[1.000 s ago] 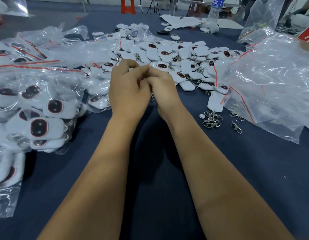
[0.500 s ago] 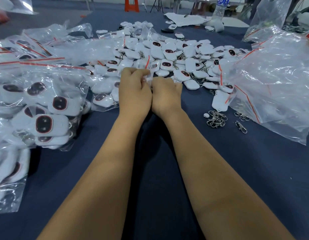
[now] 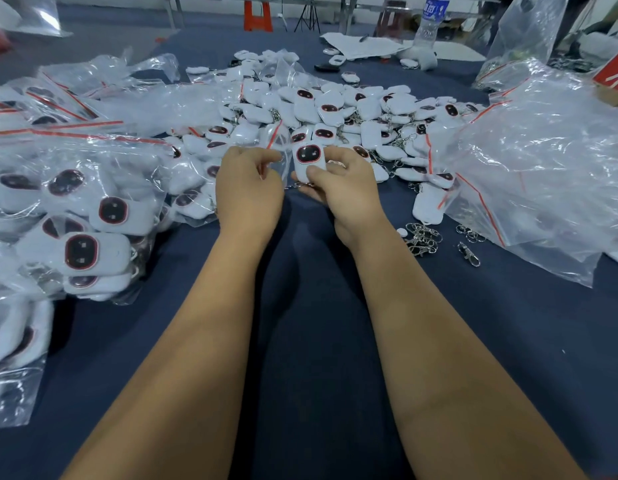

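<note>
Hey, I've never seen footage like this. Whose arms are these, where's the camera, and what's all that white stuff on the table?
There is no machine here. These are a person's two bare arms, filmed by one wide-angle camera worn on their head, looking forward and down. The left hand pinches a small clear bag with a red strip. The right hand holds a white key fob with a dark, red-rimmed face. On the blue table lie a heap of loose fobs, bagged fobs at the left, a pile of clear bags at the right, and some metal clips.
</note>
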`<action>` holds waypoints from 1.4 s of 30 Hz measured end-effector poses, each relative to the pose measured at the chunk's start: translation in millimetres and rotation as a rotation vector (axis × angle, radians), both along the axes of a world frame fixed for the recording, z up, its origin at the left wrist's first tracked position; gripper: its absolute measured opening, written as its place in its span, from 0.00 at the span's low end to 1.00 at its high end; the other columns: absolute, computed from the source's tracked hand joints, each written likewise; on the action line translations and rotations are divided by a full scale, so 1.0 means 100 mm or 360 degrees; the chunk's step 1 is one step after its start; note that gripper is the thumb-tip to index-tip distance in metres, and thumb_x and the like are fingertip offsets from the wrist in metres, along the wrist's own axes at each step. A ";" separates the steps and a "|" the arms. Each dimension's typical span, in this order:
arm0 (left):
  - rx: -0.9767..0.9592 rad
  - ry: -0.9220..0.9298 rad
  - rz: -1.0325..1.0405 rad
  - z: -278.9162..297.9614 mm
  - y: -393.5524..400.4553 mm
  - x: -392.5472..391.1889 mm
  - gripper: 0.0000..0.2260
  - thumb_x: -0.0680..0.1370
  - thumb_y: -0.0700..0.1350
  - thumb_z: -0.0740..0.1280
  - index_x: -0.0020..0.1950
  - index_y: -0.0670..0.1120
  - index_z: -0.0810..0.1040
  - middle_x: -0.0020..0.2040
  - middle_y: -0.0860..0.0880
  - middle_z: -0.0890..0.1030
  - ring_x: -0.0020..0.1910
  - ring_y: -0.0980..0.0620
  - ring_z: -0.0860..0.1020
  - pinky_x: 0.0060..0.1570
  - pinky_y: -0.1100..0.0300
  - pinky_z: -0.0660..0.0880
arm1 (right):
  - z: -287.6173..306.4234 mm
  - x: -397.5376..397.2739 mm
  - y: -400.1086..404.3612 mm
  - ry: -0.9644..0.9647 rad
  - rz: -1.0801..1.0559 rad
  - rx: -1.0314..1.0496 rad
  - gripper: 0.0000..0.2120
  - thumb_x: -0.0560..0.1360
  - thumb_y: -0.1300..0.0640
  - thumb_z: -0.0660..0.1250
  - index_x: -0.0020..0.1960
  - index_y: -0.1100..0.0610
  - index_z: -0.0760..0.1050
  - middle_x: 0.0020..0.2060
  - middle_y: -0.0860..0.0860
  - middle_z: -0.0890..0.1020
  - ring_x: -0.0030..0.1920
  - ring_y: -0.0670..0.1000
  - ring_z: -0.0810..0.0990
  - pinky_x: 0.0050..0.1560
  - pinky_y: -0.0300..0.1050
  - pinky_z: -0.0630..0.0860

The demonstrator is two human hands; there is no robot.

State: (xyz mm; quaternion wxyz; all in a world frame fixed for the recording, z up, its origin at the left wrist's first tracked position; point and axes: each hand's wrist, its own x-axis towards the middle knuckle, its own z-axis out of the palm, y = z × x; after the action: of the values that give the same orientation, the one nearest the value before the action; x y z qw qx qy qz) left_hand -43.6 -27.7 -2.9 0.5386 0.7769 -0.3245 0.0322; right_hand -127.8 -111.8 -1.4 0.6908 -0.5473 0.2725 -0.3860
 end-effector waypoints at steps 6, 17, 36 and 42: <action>-0.0200 0.0476 -0.0402 0.07 0.00 -0.08 0.09 0.73 0.37 0.60 0.42 0.36 0.80 0.31 0.45 0.70 0.33 0.49 0.65 0.37 0.56 0.64 | -0.02 0.01 0.03 0.0108 0.0104 -0.0086 0.11 0.77 0.72 0.63 0.55 0.60 0.76 0.43 0.53 0.84 0.43 0.49 0.84 0.48 0.45 0.83; -0.0063 0.0351 -0.0428 0.03 -0.03 -0.07 0.12 0.77 0.40 0.62 0.35 0.37 0.72 0.29 0.49 0.65 0.31 0.52 0.63 0.34 0.59 0.61 | 0.00 0.03 0.03 0.0106 0.0081 -0.0003 0.09 0.74 0.71 0.63 0.46 0.59 0.75 0.34 0.50 0.82 0.35 0.45 0.82 0.42 0.43 0.83; -0.0078 0.0497 -0.0374 0.03 -0.04 -0.07 0.12 0.77 0.45 0.65 0.43 0.36 0.79 0.34 0.46 0.72 0.35 0.51 0.68 0.38 0.57 0.65 | -0.01 0.03 0.04 0.0160 0.0096 -0.0078 0.09 0.75 0.67 0.62 0.46 0.56 0.78 0.48 0.60 0.84 0.46 0.55 0.83 0.50 0.54 0.83; -0.0047 0.0431 -0.0247 0.03 -0.05 -0.05 0.09 0.76 0.45 0.67 0.35 0.45 0.78 0.35 0.52 0.75 0.34 0.55 0.71 0.38 0.61 0.68 | 0.00 0.03 0.06 0.0194 0.0140 -0.0087 0.11 0.75 0.68 0.61 0.45 0.55 0.80 0.41 0.55 0.84 0.43 0.51 0.83 0.50 0.51 0.82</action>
State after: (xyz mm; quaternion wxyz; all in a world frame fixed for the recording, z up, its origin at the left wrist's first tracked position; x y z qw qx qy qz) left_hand -48.8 -32.8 -0.2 0.5896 0.7388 -0.3075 -0.1097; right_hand -124.4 -106.2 -1.2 0.6740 -0.5998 0.2792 -0.3286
